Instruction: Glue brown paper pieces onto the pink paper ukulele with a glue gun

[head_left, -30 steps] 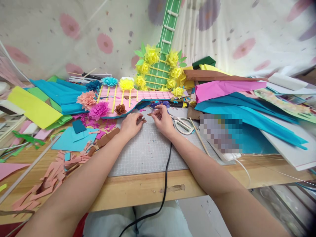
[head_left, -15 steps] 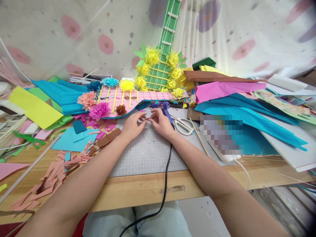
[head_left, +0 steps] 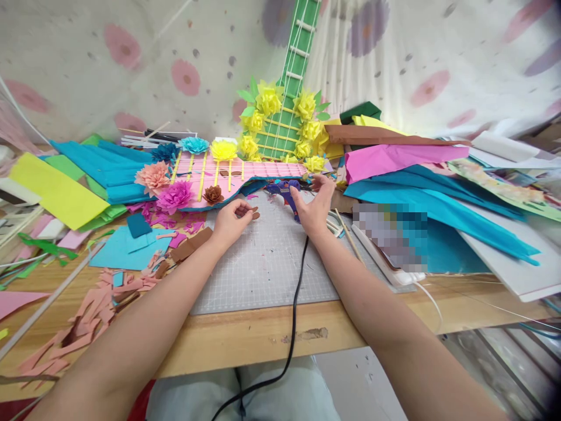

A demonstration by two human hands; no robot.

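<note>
One brown petal-shaped piece (head_left: 256,216) pokes from the pinched fingertips of the left hand (head_left: 232,221). The right hand (head_left: 314,215) spreads its fingers wide — nothing visible between them — with the purple glue gun (head_left: 284,190) just beside its thumb.

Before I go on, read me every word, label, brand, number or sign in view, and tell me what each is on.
No text can be read in this view.
Glue gun: any marking is too small and blurred to read.
Cutting mat: grid lines show; any figures are too small to make out.
Pixelated patch at right: whatever it covers cannot be read.
Brown piece in the left hand: no lettering visible.
</note>
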